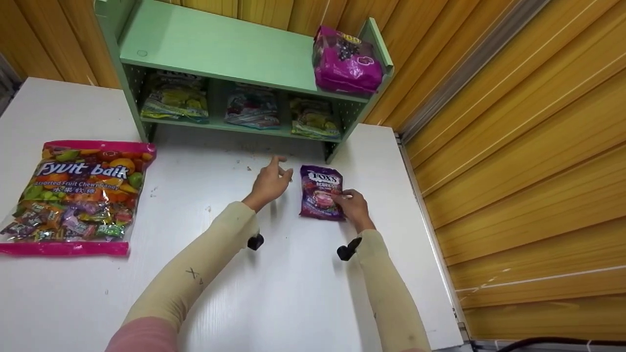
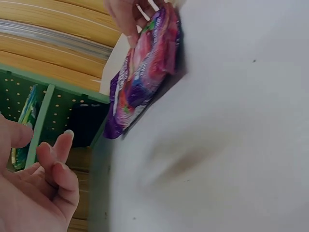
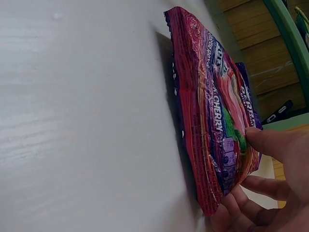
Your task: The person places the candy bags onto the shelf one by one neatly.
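Note:
A purple Fox's Berries candy bag (image 1: 320,193) lies face up, close over the white table, in front of the shelf's right end. My right hand (image 1: 353,205) grips its right edge, thumb on the printed front and fingers tucked beneath, as the right wrist view shows. To the left of the bag, my left hand (image 1: 271,182) hovers above the table with nothing in it. Its fingers are loosely bent in the left wrist view, apart from the candy bag (image 2: 142,72).
A green shelf (image 1: 220,49) stands at the back, with several candy bags in its lower compartments, one a yellow bag (image 1: 174,98). On top sits a magenta grape bag (image 1: 347,61). A large Fyvit Baik candy bag (image 1: 80,195) lies on the table (image 1: 274,303) at left.

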`<state>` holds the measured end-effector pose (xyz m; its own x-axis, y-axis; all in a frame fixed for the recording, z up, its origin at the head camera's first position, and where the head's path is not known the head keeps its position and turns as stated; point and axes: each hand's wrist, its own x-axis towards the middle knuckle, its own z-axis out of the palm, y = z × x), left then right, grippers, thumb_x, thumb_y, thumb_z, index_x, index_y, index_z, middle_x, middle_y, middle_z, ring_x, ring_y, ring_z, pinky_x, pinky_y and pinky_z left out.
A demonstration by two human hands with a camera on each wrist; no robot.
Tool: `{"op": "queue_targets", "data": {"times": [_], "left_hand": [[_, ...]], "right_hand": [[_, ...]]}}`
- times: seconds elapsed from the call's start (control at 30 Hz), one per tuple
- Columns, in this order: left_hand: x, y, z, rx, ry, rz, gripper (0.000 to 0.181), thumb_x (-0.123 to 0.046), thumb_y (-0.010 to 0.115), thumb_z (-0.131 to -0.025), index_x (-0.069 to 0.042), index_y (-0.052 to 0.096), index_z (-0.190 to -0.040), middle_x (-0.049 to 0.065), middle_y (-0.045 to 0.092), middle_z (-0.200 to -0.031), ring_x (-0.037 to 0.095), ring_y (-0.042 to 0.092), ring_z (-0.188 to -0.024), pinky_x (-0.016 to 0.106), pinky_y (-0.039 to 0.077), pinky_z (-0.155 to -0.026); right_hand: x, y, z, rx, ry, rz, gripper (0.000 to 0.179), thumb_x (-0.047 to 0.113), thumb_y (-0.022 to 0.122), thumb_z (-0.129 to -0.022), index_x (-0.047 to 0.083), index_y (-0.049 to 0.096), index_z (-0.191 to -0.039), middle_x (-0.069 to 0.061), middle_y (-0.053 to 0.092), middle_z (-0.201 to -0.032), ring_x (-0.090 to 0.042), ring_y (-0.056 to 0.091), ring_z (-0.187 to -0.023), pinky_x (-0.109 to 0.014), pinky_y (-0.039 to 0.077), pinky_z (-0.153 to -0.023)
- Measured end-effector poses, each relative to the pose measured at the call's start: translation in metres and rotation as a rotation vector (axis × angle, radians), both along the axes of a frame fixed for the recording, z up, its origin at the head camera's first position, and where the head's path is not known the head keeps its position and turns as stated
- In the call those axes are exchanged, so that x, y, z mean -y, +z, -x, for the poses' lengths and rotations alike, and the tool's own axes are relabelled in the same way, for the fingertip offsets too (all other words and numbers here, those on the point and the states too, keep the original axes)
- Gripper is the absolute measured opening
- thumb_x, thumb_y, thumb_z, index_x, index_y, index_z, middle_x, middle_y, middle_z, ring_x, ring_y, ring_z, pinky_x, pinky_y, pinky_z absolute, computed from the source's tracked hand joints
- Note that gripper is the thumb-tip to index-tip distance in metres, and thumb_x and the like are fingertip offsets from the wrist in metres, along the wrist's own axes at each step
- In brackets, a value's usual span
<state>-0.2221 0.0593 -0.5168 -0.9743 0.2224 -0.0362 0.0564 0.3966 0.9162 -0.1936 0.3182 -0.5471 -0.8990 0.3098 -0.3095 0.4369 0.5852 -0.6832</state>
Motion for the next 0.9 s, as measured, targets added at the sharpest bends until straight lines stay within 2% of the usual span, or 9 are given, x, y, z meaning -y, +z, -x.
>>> {"op": "queue_targets", "data": {"times": [0.13, 0.2, 0.27, 0.37, 0.43, 0.53, 0.63, 0.77, 0.9], "left_hand": [[-0.004, -0.009, -0.007, 0.045, -0.004, -0.012, 0.042, -0.030, 0.049, -0.100, -0.008, 0.043, -0.136, 0.008, 0.072, -0.098, 0.027, 0.066, -0.088, 0.043, 0.050, -0.083], [-0.007, -0.014, -0.010, 0.069, -0.007, -0.013, 0.043, -0.030, 0.049, -0.100, -0.007, 0.043, -0.137, 0.009, 0.072, -0.098, 0.027, 0.066, -0.090, 0.045, 0.047, -0.095], [-0.010, -0.018, -0.012, 0.098, -0.007, -0.017, 0.044, -0.029, 0.050, -0.100, -0.006, 0.043, -0.137, 0.008, 0.073, -0.098, 0.027, 0.066, -0.090, 0.045, 0.046, -0.097], [-0.013, -0.025, -0.016, 0.136, -0.004, -0.027, 0.045, -0.027, 0.051, -0.100, -0.003, 0.043, -0.136, 0.009, 0.072, -0.099, 0.024, 0.066, -0.084, 0.041, 0.049, -0.091], [-0.013, -0.028, -0.019, 0.164, 0.001, -0.045, 0.044, -0.027, 0.050, -0.099, -0.003, 0.043, -0.136, 0.009, 0.072, -0.100, 0.023, 0.065, -0.078, 0.036, 0.051, -0.074], [-0.014, -0.034, -0.023, 0.193, 0.006, -0.067, 0.044, -0.026, 0.050, -0.099, -0.003, 0.044, -0.135, 0.010, 0.071, -0.099, 0.022, 0.062, -0.074, 0.031, 0.049, -0.066], [-0.015, -0.039, -0.027, 0.221, 0.003, -0.085, 0.044, -0.027, 0.050, -0.099, -0.003, 0.044, -0.135, 0.010, 0.071, -0.099, 0.021, 0.062, -0.078, 0.031, 0.049, -0.070], [-0.018, -0.048, -0.033, 0.267, -0.013, -0.120, 0.043, -0.027, 0.050, -0.099, -0.003, 0.044, -0.135, 0.010, 0.072, -0.100, 0.021, 0.062, -0.088, 0.032, 0.047, -0.078], [-0.021, -0.052, -0.039, 0.298, -0.011, -0.161, 0.041, -0.026, 0.050, -0.099, -0.004, 0.045, -0.134, 0.011, 0.072, -0.102, 0.021, 0.060, -0.087, 0.029, 0.045, -0.074]], "right_hand": [[0.001, -0.002, 0.000, -0.030, 0.003, -0.008, 0.053, 0.038, 0.070, -0.086, 0.003, 0.058, -0.123, -0.016, 0.064, -0.113, -0.023, 0.059, -0.098, -0.035, 0.048, -0.087], [0.002, -0.003, 0.000, -0.046, 0.005, -0.013, 0.051, 0.038, 0.070, -0.086, 0.003, 0.059, -0.122, -0.016, 0.064, -0.112, -0.024, 0.060, -0.098, -0.036, 0.048, -0.088], [0.003, -0.003, 0.001, -0.056, 0.006, -0.009, 0.051, 0.037, 0.071, -0.086, 0.003, 0.060, -0.122, -0.017, 0.065, -0.113, -0.025, 0.059, -0.101, -0.037, 0.047, -0.090], [0.004, -0.002, 0.001, -0.054, 0.004, 0.001, 0.052, 0.037, 0.071, -0.085, 0.003, 0.059, -0.123, -0.017, 0.064, -0.117, -0.026, 0.058, -0.105, -0.037, 0.046, -0.094], [0.006, -0.001, 0.001, -0.047, 0.002, 0.009, 0.052, 0.036, 0.071, -0.086, 0.003, 0.059, -0.124, -0.017, 0.064, -0.119, -0.025, 0.058, -0.106, -0.037, 0.046, -0.094], [0.007, 0.000, 0.001, -0.042, 0.000, 0.017, 0.052, 0.036, 0.071, -0.086, 0.003, 0.058, -0.124, -0.018, 0.064, -0.117, -0.023, 0.059, -0.100, -0.035, 0.048, -0.089], [0.008, 0.001, 0.002, -0.042, 0.001, 0.022, 0.050, 0.035, 0.071, -0.086, 0.004, 0.058, -0.124, -0.018, 0.066, -0.114, -0.020, 0.061, -0.093, -0.032, 0.048, -0.083], [0.008, -0.001, 0.002, -0.042, -0.008, 0.025, 0.050, 0.034, 0.072, -0.085, 0.004, 0.059, -0.123, -0.017, 0.066, -0.113, -0.019, 0.061, -0.091, -0.030, 0.048, -0.081], [0.009, -0.003, 0.002, -0.031, -0.026, 0.043, 0.052, 0.036, 0.073, -0.084, 0.005, 0.058, -0.123, -0.016, 0.065, -0.112, -0.019, 0.059, -0.091, -0.030, 0.047, -0.081]]}}
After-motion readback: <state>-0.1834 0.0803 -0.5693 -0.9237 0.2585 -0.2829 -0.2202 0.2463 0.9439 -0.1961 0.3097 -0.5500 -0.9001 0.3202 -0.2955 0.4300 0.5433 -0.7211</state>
